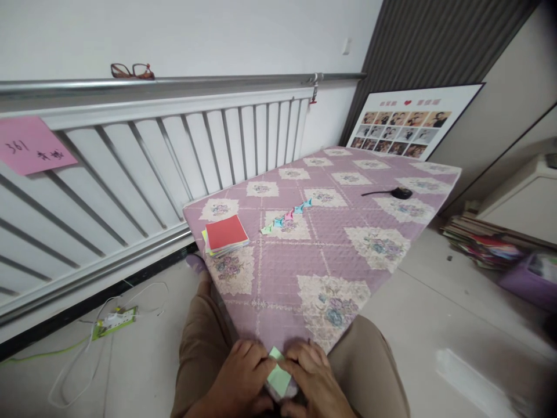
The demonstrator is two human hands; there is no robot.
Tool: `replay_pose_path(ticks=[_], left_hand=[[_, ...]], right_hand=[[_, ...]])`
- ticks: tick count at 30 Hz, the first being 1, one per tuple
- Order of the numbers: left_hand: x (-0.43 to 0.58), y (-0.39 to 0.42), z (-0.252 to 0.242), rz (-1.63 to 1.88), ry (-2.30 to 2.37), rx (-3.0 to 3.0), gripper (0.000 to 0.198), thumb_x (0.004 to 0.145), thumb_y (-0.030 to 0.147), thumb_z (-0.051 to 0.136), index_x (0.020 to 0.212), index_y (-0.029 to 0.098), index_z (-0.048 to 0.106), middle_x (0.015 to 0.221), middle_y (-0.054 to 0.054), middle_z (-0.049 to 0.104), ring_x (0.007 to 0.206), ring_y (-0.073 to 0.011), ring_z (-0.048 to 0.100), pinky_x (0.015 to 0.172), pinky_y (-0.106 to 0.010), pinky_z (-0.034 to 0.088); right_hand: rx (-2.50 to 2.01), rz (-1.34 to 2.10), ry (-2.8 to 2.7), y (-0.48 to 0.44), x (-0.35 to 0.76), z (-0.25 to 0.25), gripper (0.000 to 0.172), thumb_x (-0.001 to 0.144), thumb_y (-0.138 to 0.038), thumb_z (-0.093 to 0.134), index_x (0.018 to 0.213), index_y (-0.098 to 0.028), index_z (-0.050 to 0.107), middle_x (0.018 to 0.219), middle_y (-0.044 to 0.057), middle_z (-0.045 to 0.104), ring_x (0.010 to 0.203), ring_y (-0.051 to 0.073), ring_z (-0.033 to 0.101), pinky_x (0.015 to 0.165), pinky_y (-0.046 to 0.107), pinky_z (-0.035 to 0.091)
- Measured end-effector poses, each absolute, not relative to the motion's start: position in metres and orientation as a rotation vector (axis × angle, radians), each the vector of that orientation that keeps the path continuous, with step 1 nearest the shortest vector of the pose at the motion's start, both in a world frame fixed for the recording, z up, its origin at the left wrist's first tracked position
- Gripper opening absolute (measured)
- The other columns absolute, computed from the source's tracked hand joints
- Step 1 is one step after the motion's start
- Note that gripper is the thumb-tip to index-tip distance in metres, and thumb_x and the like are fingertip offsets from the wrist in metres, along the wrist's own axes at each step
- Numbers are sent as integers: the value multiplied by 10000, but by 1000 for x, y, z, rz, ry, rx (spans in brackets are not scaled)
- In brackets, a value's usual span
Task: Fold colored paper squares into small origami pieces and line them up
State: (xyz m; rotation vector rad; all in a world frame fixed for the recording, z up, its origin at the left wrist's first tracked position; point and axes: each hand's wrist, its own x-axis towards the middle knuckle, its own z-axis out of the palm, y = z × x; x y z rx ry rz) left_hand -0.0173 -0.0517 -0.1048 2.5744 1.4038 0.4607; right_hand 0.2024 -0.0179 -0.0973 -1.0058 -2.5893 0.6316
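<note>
A small light green sheet of paper (pixel 279 380) lies at the table's near corner between my two hands. My left hand (pixel 246 371) grips its left edge with thumb and curled fingers. On the opposite edge my right hand (pixel 311 371) is closed in the same way. The thumbs come close together near the paper's narrow middle, and I cannot tell whether it is creased there. Farther up the table runs a slanting row of small folded paper pieces (pixel 289 216) in green, blue and pink. Left of them sits a stack of coloured paper (pixel 226 233), red on top.
A flowered purple cloth (pixel 287 273) covers the table. Toward its right side lies a black object with a thin handle (pixel 400 193). A white radiator (pixel 243 139) runs along the left, with glasses (pixel 133 71) on the pipe above. A power strip (pixel 115 322) with cables lies on the floor.
</note>
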Motion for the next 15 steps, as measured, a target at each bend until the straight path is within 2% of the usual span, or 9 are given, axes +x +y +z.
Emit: replay_pose_path(ticks=[3, 4, 6, 9, 13, 15], left_hand=[[-13, -60, -117, 685, 1493, 2678, 193, 893, 418, 550, 886, 226, 572, 810, 8, 555, 765, -174, 455, 704, -314, 298], [-11, -62, -119, 757, 1519, 2701, 166, 917, 347, 519, 821, 217, 560, 760, 10, 537, 725, -166, 440, 682, -310, 288], [-7, -64, -122, 852, 1525, 2731, 202, 939, 260, 465, 760, 205, 541, 711, 8, 513, 680, -159, 420, 655, -305, 276], [-6, -65, -119, 943, 1489, 2730, 236, 945, 221, 427, 735, 201, 533, 695, 6, 509, 657, -153, 414, 628, -299, 274], [-8, -65, -105, 969, 1496, 2627, 205, 913, 184, 444, 739, 205, 550, 722, 0, 535, 666, -152, 429, 623, -282, 298], [-9, -63, -92, 892, 1456, 2505, 163, 887, 179, 451, 779, 200, 571, 784, -16, 559, 719, -157, 467, 661, -279, 340]], right_hand=[[-945, 479, -2618, -24, 204, -109, 664, 589, -252, 808, 1189, -319, 531, 1071, 9, 627, 1019, 250, 546, 1022, 439, 215], [-921, 419, -2619, -26, 203, -111, 628, 605, -224, 787, 1175, -315, 537, 1035, 7, 634, 991, 242, 555, 1005, 429, 234], [-875, 314, -2612, -28, 202, -112, 531, 637, -186, 738, 1125, -297, 560, 960, 4, 640, 935, 226, 569, 964, 410, 276], [-827, 268, -2567, -30, 200, -108, 399, 656, -155, 683, 1027, -265, 584, 894, 6, 634, 875, 211, 571, 913, 392, 328], [-824, 375, -2484, -29, 197, -97, 318, 691, -96, 623, 970, -243, 581, 858, 6, 636, 816, 184, 565, 797, 329, 391], [-856, 468, -2438, -27, 195, -89, 182, 764, -112, 588, 902, -230, 583, 820, 6, 632, 785, 170, 562, 734, 297, 399]])
